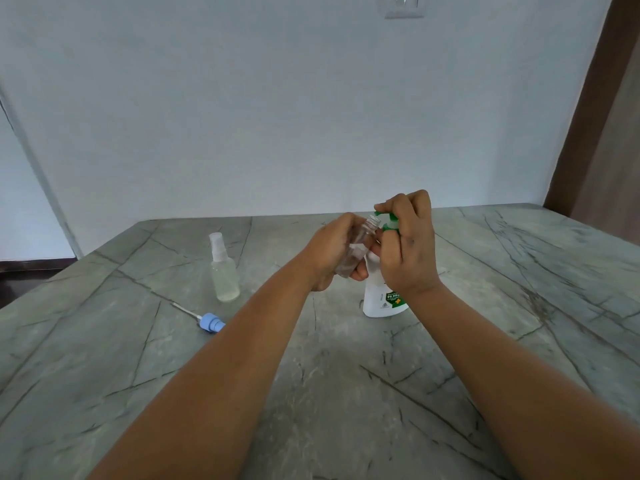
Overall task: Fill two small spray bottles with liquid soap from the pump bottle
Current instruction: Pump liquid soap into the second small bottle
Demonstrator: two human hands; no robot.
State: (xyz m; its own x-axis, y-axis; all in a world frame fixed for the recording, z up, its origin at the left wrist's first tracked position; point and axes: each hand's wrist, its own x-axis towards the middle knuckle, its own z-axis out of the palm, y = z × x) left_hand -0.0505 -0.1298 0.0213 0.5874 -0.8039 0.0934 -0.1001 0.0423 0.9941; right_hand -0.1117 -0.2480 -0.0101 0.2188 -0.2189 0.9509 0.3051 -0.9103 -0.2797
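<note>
1. We work at a grey-green veined stone table, set against a pale wall; the pump bottle on it is our landmark for everything below
2. Our pump bottle stands upright on the table, white-bodied with a green pump head. Its green label shows "99.99" in white; the smaller print beneath is too fine for us to read, and we can make out no brand name
3. Our right hand sits over the top of the pump bottle, fingers curled down around the green pump head, hiding most of it and the bottle's shoulders
4. Our left hand is just left of the pump bottle, fingers and thumb wrapped around a clear open spray bottle. We hold it tilted, its threaded uncapped mouth right under the green spout; whether they touch, we cannot tell. We cannot tell how much liquid it holds
5. A second spray bottle stands upright on the table well to the left of the pump bottle, white sprayer on, with pale cloudy liquid inside
6. A blue sprayer cap lies on its side, left of and nearer to us than the pump bottle, its thin dip tube pointing away to the left
</note>
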